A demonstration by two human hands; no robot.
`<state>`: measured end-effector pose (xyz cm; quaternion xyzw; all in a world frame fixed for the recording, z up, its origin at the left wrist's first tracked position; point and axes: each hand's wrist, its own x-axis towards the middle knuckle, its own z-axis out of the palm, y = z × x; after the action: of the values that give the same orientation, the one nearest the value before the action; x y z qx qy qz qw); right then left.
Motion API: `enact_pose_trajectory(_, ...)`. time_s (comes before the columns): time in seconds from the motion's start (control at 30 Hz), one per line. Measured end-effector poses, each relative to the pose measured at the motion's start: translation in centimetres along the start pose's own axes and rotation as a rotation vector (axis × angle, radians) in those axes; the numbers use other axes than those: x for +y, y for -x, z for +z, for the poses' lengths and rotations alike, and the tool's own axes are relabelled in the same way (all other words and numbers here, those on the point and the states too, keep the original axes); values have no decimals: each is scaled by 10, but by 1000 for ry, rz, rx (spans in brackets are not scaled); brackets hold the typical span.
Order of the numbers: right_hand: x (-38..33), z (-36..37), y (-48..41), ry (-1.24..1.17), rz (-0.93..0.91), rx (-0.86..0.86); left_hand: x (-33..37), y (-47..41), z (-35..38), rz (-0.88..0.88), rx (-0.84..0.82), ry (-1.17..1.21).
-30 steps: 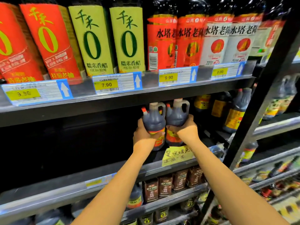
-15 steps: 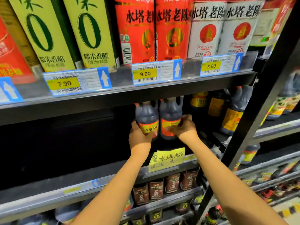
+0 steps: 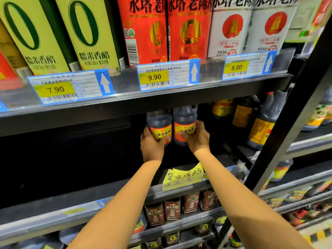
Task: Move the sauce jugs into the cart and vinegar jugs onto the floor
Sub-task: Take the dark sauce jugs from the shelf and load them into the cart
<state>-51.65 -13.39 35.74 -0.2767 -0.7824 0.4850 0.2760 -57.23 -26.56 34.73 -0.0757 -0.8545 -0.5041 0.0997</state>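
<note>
Two jugs: you are clamping left hand (image 3: pixel 151 143) round left jug (image 3: pixel 159 125), right hand (image 3: pixel 197 139) round right jug (image 3: pixel 185 121), at dark store shelf (image 3: pixel 53 212).

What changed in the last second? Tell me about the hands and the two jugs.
The left hand on the left jug and the right hand on the right jug have raised the pair clear of the yellow note. Their necks are now hidden behind the upper shelf edge. The camera also moved closer, so part may be viewpoint. Both grips held; nothing let go.
</note>
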Motion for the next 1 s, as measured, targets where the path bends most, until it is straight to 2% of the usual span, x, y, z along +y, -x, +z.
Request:
enact_pose_trajectory(0.23, -4, 8, 1, 45, 35, -8, 6, -3, 2, -50, -68, -51)
enact_pose_trajectory(0.37, -7, 2, 4, 143, 131, -91, 10, 8, -7, -33, -168, -299)
enact_pose_trajectory(0.5, -16, -20, 20, 313, 89, -176, 29, 28, -30, 5, -356, -519)
enact_pose_trajectory(0.67, -23, -67, 80, 539, 14, -160, 57, 86, -66, 390, -455, -698)
enact_pose_trajectory(0.77, -16, -92, 124, 644, -59, -88, 65, 121, -68, 634, -441, -771)
enact_pose_trajectory(0.87, 4, -114, 171, 751, -77, 28, 59, 155, -60, 802, -540, -767)
enact_pose_trajectory(1.0, 45, -136, 238, 819, 96, 112, 35, 207, -47, 1027, -655, -742)
